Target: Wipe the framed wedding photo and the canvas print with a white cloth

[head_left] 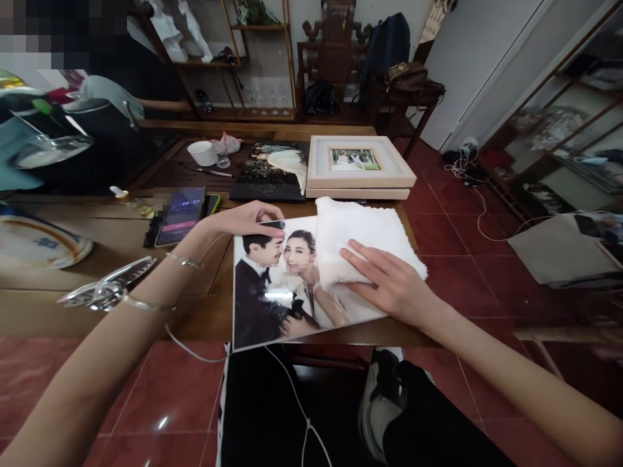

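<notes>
A glossy photo panel [257, 305] of a couple lies in front of me, its near edge at the table's front edge. My left hand [253, 219] grips its far edge near the upper left corner, thumb on the face and fingers curled behind. A folded white cloth [370, 224] covers the right part of the panel. On the cloth rests my right hand [389, 279], fingers pressing it against the surface and thumb along its lower edge. What lies beneath the cloth is hidden. A bright light reflection shows on the panel's middle.
Beyond the panel are a dark photo panel [253, 181] and stacked light frames [394, 175]. To the left lie a phone [180, 217], a dropper bottle [131, 201], a silvery metal object [109, 285] and a plate [43, 240]. A white cup [202, 154] stands farther back; another person is behind.
</notes>
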A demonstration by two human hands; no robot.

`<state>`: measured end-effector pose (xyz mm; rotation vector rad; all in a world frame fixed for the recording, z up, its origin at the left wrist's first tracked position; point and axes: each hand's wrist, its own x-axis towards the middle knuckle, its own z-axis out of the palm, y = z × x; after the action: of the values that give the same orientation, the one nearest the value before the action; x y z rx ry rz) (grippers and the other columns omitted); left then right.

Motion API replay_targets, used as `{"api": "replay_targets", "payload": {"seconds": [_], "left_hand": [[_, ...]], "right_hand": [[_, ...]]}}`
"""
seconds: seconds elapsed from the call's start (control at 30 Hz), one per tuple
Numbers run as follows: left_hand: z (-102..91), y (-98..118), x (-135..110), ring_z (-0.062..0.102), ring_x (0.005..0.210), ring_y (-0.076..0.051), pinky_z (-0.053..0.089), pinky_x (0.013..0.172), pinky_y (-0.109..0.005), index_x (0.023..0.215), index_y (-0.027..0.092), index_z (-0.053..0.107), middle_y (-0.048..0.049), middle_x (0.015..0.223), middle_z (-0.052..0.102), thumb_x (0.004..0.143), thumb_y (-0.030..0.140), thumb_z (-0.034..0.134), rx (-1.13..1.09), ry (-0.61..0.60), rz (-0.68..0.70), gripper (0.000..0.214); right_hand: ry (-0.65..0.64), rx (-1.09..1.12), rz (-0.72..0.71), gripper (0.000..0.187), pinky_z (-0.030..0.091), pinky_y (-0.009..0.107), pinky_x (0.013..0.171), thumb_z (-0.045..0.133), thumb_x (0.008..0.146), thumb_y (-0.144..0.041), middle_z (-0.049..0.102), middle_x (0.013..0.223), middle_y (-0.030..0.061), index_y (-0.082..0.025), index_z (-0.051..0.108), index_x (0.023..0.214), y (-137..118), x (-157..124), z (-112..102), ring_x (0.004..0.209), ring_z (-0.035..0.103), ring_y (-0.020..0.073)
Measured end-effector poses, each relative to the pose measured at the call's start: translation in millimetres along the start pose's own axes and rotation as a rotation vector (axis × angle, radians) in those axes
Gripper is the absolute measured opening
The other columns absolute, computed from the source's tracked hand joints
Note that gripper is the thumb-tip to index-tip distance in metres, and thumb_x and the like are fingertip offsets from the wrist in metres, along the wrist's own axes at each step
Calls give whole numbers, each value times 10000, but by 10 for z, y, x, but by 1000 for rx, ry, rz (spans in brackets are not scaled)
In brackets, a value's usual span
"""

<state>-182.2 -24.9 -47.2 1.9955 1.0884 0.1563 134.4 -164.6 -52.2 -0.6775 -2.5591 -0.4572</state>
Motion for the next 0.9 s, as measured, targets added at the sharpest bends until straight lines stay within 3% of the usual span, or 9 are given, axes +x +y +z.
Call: {"api": "replay_targets", "payload": {"seconds": [0.17, 0.33, 0.5, 0.57, 0.6, 0.67, 0.77, 0.83, 0.9], "left_hand": [[117, -47, 293, 525, 596, -137, 355, 541, -234, 860, 156, 703, -24, 708, 679, 775, 607, 640, 134, 107, 78, 463], [239, -163, 324, 616, 883, -221, 473, 854, -317, 924, 173, 723, -80, 960, 672, 805, 630, 618, 307, 364, 192, 484], [573, -77, -122, 475, 1264, -320, 367, 1104, -497, 1248, 208, 616, -131, 1280, 508, 857, 548, 608, 377, 689, 69, 518], [781, 6, -399, 391, 1360, -343, 326, 1141, -519, 1346, 240, 535, -138, 1373, 436, 879, 546, 590, 358, 746, 5, 561], [885, 47, -527, 370, 1380, -351, 324, 1145, -528, 1371, 253, 509, -143, 1394, 418, 884, 558, 581, 336, 770, -26, 579], [1072, 114, -720, 375, 1389, -353, 333, 1148, -535, 1392, 273, 479, -144, 1425, 396, 888, 557, 581, 286, 793, -55, 588], [1261, 167, -816, 363, 1415, -332, 331, 1163, -528, 1402, 315, 459, -120, 1467, 384, 887, 494, 619, 227, 775, 1, 568], [1322, 179, -791, 345, 1432, -324, 319, 1175, -529, 1385, 325, 478, -105, 1506, 365, 887, 429, 639, 211, 774, 49, 534], [1341, 183, -753, 359, 1429, -319, 323, 1178, -525, 1349, 331, 516, -91, 1520, 370, 885, 389, 648, 189, 781, 88, 485]], "right_hand": [[-53, 4, 72, 182, 580, 410, 897, 550, 929, -104, 600, 1376, 166, -161, 723, 925, 72, -109, 221, 1238, 600, 291], [-122, 38, 124, 367, 566, 424, 863, 512, 821, 14, 580, 1400, 167, -159, 724, 1065, 80, -146, 303, 1280, 560, 315], [-213, 51, 159, 455, 551, 453, 919, 458, 801, 51, 493, 1481, 176, -158, 683, 1137, 92, -98, 242, 1342, 497, 322], [-204, 86, 208, 553, 556, 440, 929, 404, 793, 82, 395, 1544, 196, -144, 605, 1257, 174, -86, 124, 1343, 497, 308], [-188, 96, 261, 596, 570, 420, 906, 393, 790, 84, 386, 1548, 203, -140, 553, 1318, 234, -89, 46, 1308, 534, 297], [-146, 84, 390, 603, 603, 388, 818, 428, 806, 35, 532, 1433, 202, -139, 483, 1382, 372, -114, -126, 1138, 653, 280], [-84, 44, 481, 518, 615, 385, 675, 530, 824, -84, 740, 1043, 118, -166, 523, 1336, 529, -172, -339, 844, 726, 278], [-52, 29, 440, 496, 614, 383, 696, 509, 811, -55, 739, 1059, 101, -199, 563, 1283, 544, -204, -394, 880, 728, 272], [-48, 6, 346, 534, 601, 402, 822, 439, 795, 27, 666, 1278, 116, -220, 584, 1246, 490, -219, -369, 1105, 677, 277]]}}
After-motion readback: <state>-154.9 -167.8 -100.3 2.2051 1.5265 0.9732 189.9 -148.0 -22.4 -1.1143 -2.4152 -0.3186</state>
